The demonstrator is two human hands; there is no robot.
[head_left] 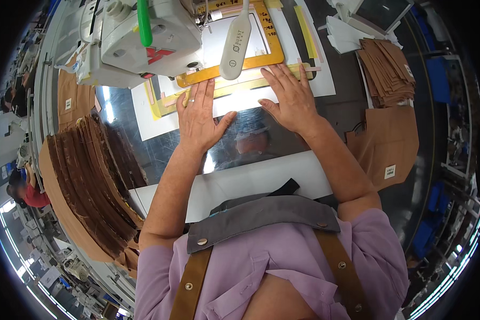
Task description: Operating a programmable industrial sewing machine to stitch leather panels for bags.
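Note:
My left hand (200,117) lies flat, fingers stretched forward and thumb out to the side, its fingertips at the near edge of an orange metal frame (257,62). My right hand (292,101) is spread palm down on a white template sheet (325,88) edged with yellow tape, its fingers close to the frame's near right corner. Neither hand grips anything. The frame rests on the template beneath the sewing machine head (149,50). A white lamp-like device (234,50) hangs over the frame and hides part of it.
On my left stands a thick stack of brown fabric pieces (85,181). More brown pieces (386,72) are piled at the right, beside a larger brown panel (392,138). A screen (381,18) stands at the back right. The shiny metal tabletop (245,130) lies before me.

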